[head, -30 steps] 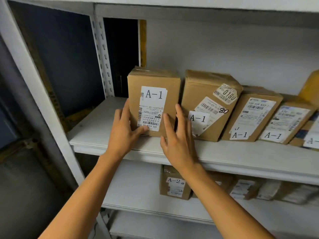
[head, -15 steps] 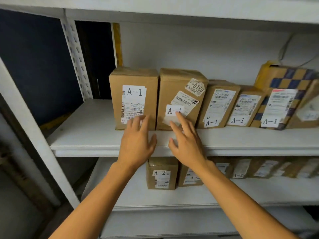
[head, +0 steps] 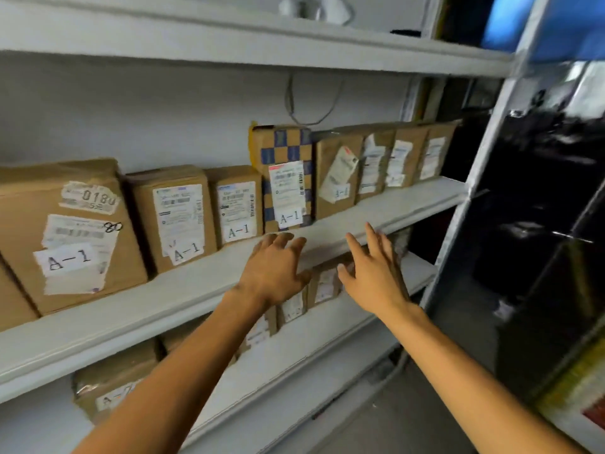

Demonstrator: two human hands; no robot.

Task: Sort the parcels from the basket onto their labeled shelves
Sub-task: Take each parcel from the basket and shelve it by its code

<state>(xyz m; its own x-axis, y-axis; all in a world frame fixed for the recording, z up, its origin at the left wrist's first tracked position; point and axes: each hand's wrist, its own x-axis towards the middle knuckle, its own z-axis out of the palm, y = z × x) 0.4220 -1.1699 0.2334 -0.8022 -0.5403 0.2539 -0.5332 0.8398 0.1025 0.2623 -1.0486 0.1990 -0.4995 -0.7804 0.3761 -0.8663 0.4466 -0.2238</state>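
Here, both hands released, left hand (head: 273, 268) and right hand (head: 373, 273) with fingers spread near the shelf (head: 183, 290) edge, A-1 parcels (head: 175, 217) lined up behind.

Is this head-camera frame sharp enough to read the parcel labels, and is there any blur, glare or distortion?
Head view: A-1 tags on the left parcels read clearly; labels on the far-right parcels are motion-smeared and unreadable. Wide-angle bending curves the shelf edge. Glare streaks the dark glossy panel at right. Left hand and right hand are slightly soft.
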